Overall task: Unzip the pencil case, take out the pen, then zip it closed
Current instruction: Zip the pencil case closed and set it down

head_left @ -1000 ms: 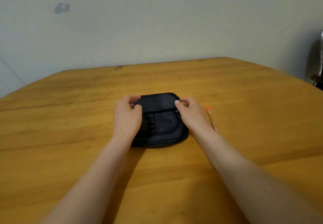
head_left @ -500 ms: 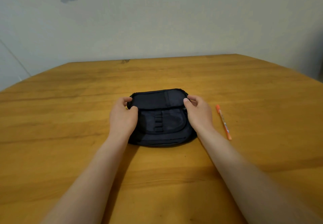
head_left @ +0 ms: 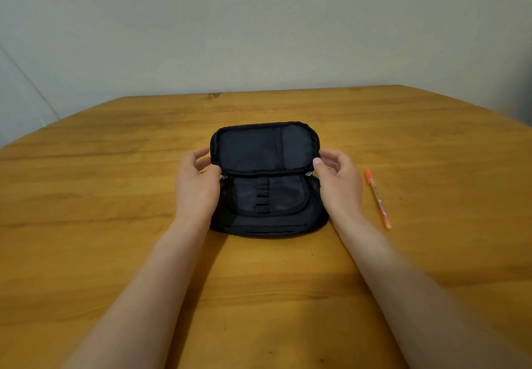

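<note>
Already the pen (head_left: 377,197) lies on the tabletop (head_left: 115,195), right of the open case (head_left: 266,180). Both hands, left (head_left: 195,187) and right (head_left: 339,184), pinch the lid's sides; closing it askew could snag the zipper on fabric.

Two bare forearms come up from the bottom edge of the frame, one from lower left, one from lower right, both narrowing toward the wrists near the middle. No sleeves show anywhere along them. The left hand (head_left: 195,187) and the right hand (head_left: 339,184) are bare too, without gloves; a short, pale thumbnail shows on the right one, just right of centre.
</note>
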`<action>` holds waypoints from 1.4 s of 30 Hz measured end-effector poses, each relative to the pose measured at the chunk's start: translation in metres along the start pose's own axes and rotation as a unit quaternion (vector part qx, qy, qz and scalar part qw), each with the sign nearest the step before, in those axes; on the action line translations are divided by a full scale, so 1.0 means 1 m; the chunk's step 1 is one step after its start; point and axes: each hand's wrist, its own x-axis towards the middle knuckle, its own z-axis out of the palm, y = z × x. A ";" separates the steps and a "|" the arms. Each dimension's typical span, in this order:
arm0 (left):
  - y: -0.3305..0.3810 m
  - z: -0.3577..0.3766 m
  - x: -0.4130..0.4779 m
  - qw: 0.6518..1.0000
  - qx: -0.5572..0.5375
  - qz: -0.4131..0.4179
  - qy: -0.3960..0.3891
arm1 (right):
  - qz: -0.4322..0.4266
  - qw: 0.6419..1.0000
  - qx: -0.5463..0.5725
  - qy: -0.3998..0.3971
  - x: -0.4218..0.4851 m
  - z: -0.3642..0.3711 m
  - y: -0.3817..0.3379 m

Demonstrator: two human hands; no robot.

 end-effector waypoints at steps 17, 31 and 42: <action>0.004 0.001 -0.004 0.999 -0.034 0.023 0.018 | 0.002 1.000 0.015 -0.020 -0.006 0.001 -0.005; 0.005 0.000 -0.007 0.998 -0.057 -0.017 0.024 | 0.019 1.000 0.005 -0.010 -0.013 0.002 -0.014; 0.005 0.001 -0.009 0.999 0.001 -0.008 0.048 | -0.010 0.998 -0.059 0.002 -0.016 0.001 -0.011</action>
